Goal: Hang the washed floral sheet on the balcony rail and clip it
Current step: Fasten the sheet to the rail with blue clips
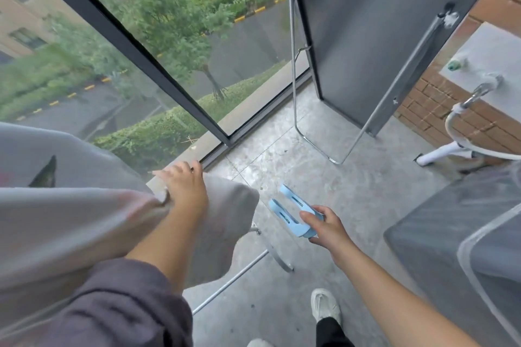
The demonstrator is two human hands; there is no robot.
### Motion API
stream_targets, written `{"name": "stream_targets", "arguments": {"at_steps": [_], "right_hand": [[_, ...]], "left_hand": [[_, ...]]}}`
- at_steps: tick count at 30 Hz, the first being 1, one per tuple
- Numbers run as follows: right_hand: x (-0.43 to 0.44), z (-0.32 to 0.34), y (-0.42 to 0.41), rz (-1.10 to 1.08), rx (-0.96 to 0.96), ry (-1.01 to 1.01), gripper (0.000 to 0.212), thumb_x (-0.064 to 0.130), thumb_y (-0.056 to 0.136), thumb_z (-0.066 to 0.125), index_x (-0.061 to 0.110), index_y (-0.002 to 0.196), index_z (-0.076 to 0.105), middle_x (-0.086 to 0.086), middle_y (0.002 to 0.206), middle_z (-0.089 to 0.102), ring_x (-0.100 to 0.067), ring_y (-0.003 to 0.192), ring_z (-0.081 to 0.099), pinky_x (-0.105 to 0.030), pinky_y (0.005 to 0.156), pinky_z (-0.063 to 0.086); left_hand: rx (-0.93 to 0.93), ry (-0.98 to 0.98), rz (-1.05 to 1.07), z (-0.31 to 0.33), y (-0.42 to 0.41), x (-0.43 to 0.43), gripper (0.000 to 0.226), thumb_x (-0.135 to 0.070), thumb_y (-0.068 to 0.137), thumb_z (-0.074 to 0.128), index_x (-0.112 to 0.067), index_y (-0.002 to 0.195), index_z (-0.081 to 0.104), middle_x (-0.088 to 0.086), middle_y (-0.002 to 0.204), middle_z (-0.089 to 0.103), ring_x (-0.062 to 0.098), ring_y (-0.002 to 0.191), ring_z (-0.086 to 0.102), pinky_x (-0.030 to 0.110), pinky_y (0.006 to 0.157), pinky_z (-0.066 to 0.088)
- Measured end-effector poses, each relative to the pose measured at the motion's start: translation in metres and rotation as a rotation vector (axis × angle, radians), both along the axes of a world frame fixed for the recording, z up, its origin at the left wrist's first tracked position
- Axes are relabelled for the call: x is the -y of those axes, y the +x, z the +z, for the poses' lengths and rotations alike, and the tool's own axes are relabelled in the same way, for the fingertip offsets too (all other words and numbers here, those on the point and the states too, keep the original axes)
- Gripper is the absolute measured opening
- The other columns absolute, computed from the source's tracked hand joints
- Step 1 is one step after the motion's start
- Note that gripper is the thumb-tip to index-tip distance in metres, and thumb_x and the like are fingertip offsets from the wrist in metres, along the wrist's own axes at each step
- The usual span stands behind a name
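Pressing flat on the sheet (84, 222), the left hand (184, 186) lies spread; the right hand (327, 227) pinches a blue clip (293, 213).

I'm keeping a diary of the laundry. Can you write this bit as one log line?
step: clipping sheet | left hand: pressing sheet on rail | right hand: holding blue clip, jaws open | clip on sheet: not yet

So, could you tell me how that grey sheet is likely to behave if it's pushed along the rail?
The sheet drapes in soft folds, so it probably bunches rather than slides. Where the left hand presses, it creases. Its hanging end looks loose, so it may slip off.
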State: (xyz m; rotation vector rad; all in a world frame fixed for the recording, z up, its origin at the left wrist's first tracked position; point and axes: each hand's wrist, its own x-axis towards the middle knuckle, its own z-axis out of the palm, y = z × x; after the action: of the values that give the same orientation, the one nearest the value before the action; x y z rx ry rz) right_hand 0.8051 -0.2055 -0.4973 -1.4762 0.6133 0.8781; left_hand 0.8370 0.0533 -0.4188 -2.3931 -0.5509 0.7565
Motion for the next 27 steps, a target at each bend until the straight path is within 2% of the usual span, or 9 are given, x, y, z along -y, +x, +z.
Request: {"name": "stream_targets", "arguments": {"at_steps": [3,6,9,10,14,17,22,25,27], "right_hand": [[-0.005,-0.018,-0.01,0.02,-0.038,0.014,0.033,0.028,0.086,0.065,0.022,0.114,0.049,0.01,0.102,0.054,-0.019,0.098,0.061,-0.041,0.091,0.051],[-0.006,-0.028,-0.016,0.045,-0.055,0.0,0.035,0.029,0.085,0.065,0.022,0.116,0.049,0.009,0.104,0.054,-0.017,0.098,0.06,-0.038,0.088,0.052],[-0.006,-0.041,-0.013,0.068,-0.056,-0.03,0.037,0.03,0.085,0.065,0.022,0.117,0.049,0.004,0.111,0.055,-0.017,0.099,0.06,-0.037,0.086,0.051],[-0.006,-0.045,-0.011,0.073,-0.052,-0.037,0.038,0.031,0.085,0.065,0.022,0.118,0.049,0.004,0.112,0.055,-0.017,0.099,0.06,-0.038,0.086,0.051],[-0.01,-0.056,-0.007,0.081,-0.068,-0.033,0.042,0.032,0.084,0.066,0.019,0.12,0.049,0.001,0.116,0.055,-0.018,0.099,0.06,-0.039,0.087,0.053],[-0.014,-0.059,-0.009,0.09,-0.09,-0.023,0.047,0.034,0.084,0.065,0.017,0.124,0.048,-0.001,0.119,0.054,-0.018,0.101,0.06,-0.039,0.087,0.053],[-0.015,-0.061,-0.015,0.102,-0.117,-0.028,0.047,0.034,0.086,0.064,0.016,0.126,0.047,-0.003,0.122,0.053,-0.019,0.103,0.059,-0.036,0.084,0.053],[-0.011,-0.063,-0.015,0.116,-0.116,-0.039,0.048,0.034,0.086,0.063,0.016,0.127,0.046,-0.002,0.122,0.052,-0.019,0.103,0.059,-0.035,0.083,0.052],[-0.009,-0.065,-0.013,0.125,-0.106,-0.045,0.048,0.034,0.086,0.063,0.017,0.127,0.046,-0.002,0.121,0.052,-0.019,0.103,0.059,-0.036,0.085,0.052]], "left_hand": [[-0.48,-0.061,-0.141,-0.038,-0.014,0.008,0.058,-0.033,0.083,0.047,-0.028,0.139,0.035,0.011,0.143,0.037,0.033,0.132,0.032,0.064,0.105,0.018],[-0.667,-0.242,0.23,-0.058,-0.033,0.018,0.054,-0.038,0.075,0.052,-0.026,0.127,0.052,-0.003,0.132,0.051,0.022,0.127,0.044,0.042,0.103,0.037],[-0.698,-0.263,0.318,-0.077,-0.046,0.009,0.045,-0.03,0.091,0.048,-0.012,0.133,0.047,0.0,0.135,0.048,0.014,0.127,0.046,0.011,0.064,0.044],[-0.72,-0.266,0.3,-0.079,-0.045,0.008,0.045,-0.028,0.092,0.049,-0.012,0.134,0.047,0.0,0.135,0.049,0.014,0.125,0.048,0.016,0.058,0.041],[-0.63,-0.336,0.416,-0.067,-0.039,0.015,0.033,-0.021,0.094,0.045,-0.016,0.125,0.056,0.001,0.125,0.056,0.019,0.116,0.053,0.028,0.088,0.043],[-0.575,-0.214,0.183,-0.063,-0.04,0.027,0.034,-0.016,0.085,0.046,-0.021,0.115,0.061,-0.007,0.095,0.058,0.016,0.079,0.054,0.028,0.063,0.043],[-0.163,-0.363,-0.47,-0.08,-0.077,0.05,0.021,-0.02,0.083,0.056,-0.013,0.102,0.056,0.007,0.097,0.058,0.026,0.091,0.052,0.042,0.088,0.041],[-0.37,-0.246,-0.436,-0.088,-0.099,0.058,0.037,-0.017,0.093,0.04,-0.003,0.128,0.038,0.021,0.124,0.046,0.038,0.118,0.041,0.058,0.108,0.02],[-0.412,-0.035,-0.373,-0.092,-0.094,0.052,0.038,-0.014,0.096,0.032,0.002,0.131,0.03,0.027,0.13,0.041,0.043,0.12,0.041,0.057,0.104,0.027]]}}
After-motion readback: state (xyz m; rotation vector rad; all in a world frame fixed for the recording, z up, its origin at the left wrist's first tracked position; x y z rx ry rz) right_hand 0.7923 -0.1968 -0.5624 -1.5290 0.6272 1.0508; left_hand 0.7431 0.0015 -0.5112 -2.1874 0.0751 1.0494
